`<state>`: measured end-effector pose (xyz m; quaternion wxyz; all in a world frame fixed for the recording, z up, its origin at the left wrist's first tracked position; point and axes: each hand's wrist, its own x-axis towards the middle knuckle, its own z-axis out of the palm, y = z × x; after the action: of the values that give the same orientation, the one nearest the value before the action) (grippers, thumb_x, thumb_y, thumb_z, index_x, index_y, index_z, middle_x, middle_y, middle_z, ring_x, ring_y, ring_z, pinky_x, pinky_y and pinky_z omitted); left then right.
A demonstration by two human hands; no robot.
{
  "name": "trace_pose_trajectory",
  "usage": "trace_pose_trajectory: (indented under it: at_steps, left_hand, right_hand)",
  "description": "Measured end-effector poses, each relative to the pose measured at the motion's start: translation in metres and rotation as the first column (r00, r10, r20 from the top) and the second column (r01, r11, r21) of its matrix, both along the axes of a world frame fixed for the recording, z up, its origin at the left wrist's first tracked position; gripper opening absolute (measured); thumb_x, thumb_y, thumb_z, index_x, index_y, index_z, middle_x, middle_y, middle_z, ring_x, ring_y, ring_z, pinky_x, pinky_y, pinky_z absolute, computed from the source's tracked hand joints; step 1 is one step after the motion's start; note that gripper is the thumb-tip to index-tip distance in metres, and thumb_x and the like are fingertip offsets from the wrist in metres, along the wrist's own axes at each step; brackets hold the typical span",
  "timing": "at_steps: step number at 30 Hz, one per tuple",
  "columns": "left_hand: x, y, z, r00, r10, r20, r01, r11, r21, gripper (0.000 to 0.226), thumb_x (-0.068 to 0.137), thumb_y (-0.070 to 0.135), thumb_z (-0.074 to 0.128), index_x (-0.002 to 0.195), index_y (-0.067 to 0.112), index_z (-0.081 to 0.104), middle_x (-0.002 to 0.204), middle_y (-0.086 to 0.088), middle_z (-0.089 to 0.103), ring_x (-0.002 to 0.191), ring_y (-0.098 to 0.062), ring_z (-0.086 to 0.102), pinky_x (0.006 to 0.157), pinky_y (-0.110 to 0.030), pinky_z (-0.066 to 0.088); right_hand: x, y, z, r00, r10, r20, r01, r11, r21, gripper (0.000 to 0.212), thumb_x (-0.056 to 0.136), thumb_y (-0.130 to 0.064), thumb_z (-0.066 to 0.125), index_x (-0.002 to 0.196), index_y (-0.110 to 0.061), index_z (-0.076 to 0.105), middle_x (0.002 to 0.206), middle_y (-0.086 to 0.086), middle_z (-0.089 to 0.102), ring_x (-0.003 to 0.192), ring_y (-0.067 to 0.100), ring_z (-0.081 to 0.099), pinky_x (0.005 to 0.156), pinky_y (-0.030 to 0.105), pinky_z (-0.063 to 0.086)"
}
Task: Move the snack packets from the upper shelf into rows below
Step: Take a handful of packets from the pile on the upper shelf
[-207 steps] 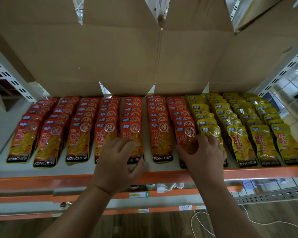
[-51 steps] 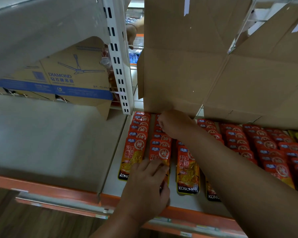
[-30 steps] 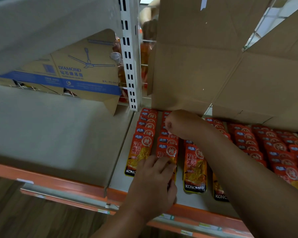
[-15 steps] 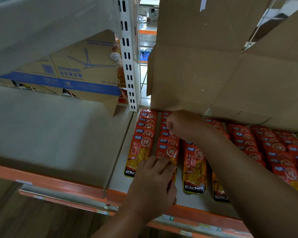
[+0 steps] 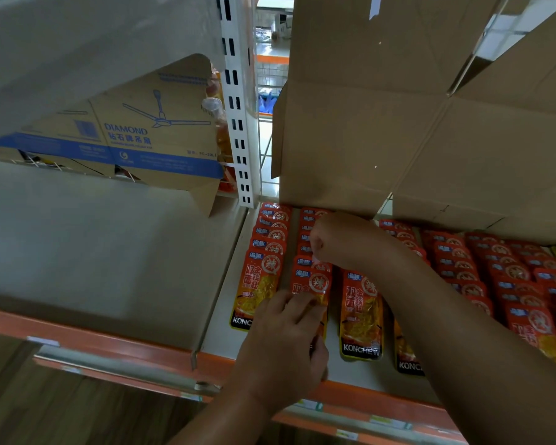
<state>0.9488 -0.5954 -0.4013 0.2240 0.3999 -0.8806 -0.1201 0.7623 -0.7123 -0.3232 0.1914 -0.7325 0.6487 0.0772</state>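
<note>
While the left hand (image 5: pixel 283 342), flat, presses a glossy front packet (image 5: pixel 313 284) (red, oblong), the right hand (image 5: pixel 334 239) pinches a rear packet (image 5: pixel 305 249).

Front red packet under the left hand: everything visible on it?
The red packet is a glossy pouch: blue label and circular seal on top, yellow food picture below. It lies flat at the front of the shelf, heading its row. Fingers of the left hand rest on its lower half, hiding the bottom.
</note>
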Motion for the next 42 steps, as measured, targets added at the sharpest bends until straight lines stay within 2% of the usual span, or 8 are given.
trace_pose_trajectory:
  at_steps: [12, 17, 21, 25, 27, 32, 38, 42]
  left_hand:
    - [0.000, 0.000, 0.000, 1.000, -0.004, -0.009, 0.004, 0.999, 0.039, 0.044, 0.090, 0.035, 0.059, 0.130, 0.018, 0.066, 0.137, 0.004, 0.057, 0.123, -0.018, 0.050, 0.105, -0.033, 0.048]
    - [0.002, -0.001, 0.000, 1.000, 0.000, -0.013, 0.000, 1.000, -0.023, 0.045, 0.087, 0.036, 0.061, 0.128, 0.019, 0.068, 0.133, 0.002, 0.061, 0.121, -0.019, 0.052, 0.103, -0.034, 0.047]
    - [0.000, -0.001, 0.003, 1.000, 0.008, -0.019, -0.010, 0.996, -0.091, 0.042, 0.087, 0.040, 0.065, 0.124, 0.021, 0.069, 0.129, 0.001, 0.065, 0.116, -0.021, 0.055, 0.095, -0.038, 0.048]
    - [-0.016, 0.008, 0.007, 1.000, -0.014, -0.017, 0.012, 0.993, -0.115, 0.042, 0.085, 0.037, 0.068, 0.124, 0.022, 0.070, 0.126, 0.001, 0.065, 0.113, -0.021, 0.056, 0.095, -0.037, 0.046]
    - [-0.032, 0.016, 0.008, 1.000, -0.029, -0.012, 0.028, 0.995, -0.096, 0.043, 0.084, 0.037, 0.066, 0.124, 0.022, 0.069, 0.128, 0.001, 0.064, 0.114, -0.023, 0.055, 0.097, -0.040, 0.047]
    - [-0.070, 0.031, 0.005, 1.000, 0.025, 0.017, -0.024, 0.997, -0.080, 0.044, 0.082, 0.041, 0.065, 0.122, 0.023, 0.068, 0.129, 0.002, 0.063, 0.116, -0.022, 0.055, 0.099, -0.041, 0.044]
    - [-0.082, 0.036, 0.005, 0.984, 0.170, 0.058, -0.166, 0.984, -0.057, 0.042, 0.082, 0.040, 0.067, 0.120, 0.023, 0.072, 0.125, 0.002, 0.067, 0.112, -0.022, 0.057, 0.095, -0.040, 0.044]
    - [-0.092, 0.044, 0.004, 0.982, 0.175, 0.071, -0.174, 0.985, -0.021, 0.044, 0.080, 0.039, 0.067, 0.122, 0.025, 0.071, 0.127, 0.006, 0.065, 0.115, -0.017, 0.054, 0.100, -0.035, 0.039]
  right_hand:
    - [-0.002, 0.001, -0.006, 1.000, -0.030, 0.003, 0.030, 1.000, -0.002, 0.015, 0.098, -0.028, 0.065, 0.100, -0.015, 0.073, 0.095, -0.001, 0.070, 0.086, 0.014, 0.066, 0.086, 0.032, 0.057]
    - [-0.021, 0.006, 0.010, 0.984, -0.131, 0.120, 0.143, 0.984, -0.106, 0.013, 0.098, -0.024, 0.062, 0.090, -0.018, 0.071, 0.092, -0.002, 0.067, 0.085, 0.013, 0.063, 0.076, 0.031, 0.054]
    - [-0.057, 0.015, 0.024, 0.950, -0.273, 0.153, 0.298, 0.938, -0.176, 0.018, 0.096, -0.022, 0.057, 0.083, -0.025, 0.069, 0.086, -0.006, 0.065, 0.078, 0.013, 0.061, 0.063, 0.027, 0.043]
    - [-0.091, 0.023, 0.027, 0.933, -0.323, 0.161, 0.351, 0.914, -0.202, 0.015, 0.095, -0.017, 0.058, 0.090, -0.020, 0.072, 0.100, 0.005, 0.069, 0.093, 0.024, 0.063, 0.083, 0.035, 0.052]
    - [-0.103, 0.023, 0.022, 0.931, -0.320, 0.174, 0.352, 0.912, -0.208, 0.012, 0.094, -0.019, 0.062, 0.092, -0.021, 0.073, 0.103, 0.004, 0.069, 0.098, 0.023, 0.063, 0.090, 0.039, 0.052]
    - [-0.117, 0.012, 0.007, 0.952, -0.230, 0.202, 0.274, 0.934, -0.228, 0.010, 0.095, -0.024, 0.063, 0.093, -0.026, 0.072, 0.098, -0.001, 0.069, 0.090, 0.017, 0.062, 0.083, 0.036, 0.052]
    - [-0.113, -0.003, -0.006, 0.986, -0.123, 0.110, 0.149, 0.946, -0.286, 0.012, 0.096, -0.022, 0.063, 0.100, -0.024, 0.074, 0.093, -0.003, 0.067, 0.085, 0.017, 0.062, 0.079, 0.034, 0.054]
    - [-0.110, -0.013, -0.010, 0.993, -0.118, 0.024, 0.120, 0.951, -0.284, 0.014, 0.096, -0.025, 0.065, 0.106, -0.024, 0.075, 0.097, -0.001, 0.068, 0.090, 0.019, 0.063, 0.087, 0.037, 0.055]
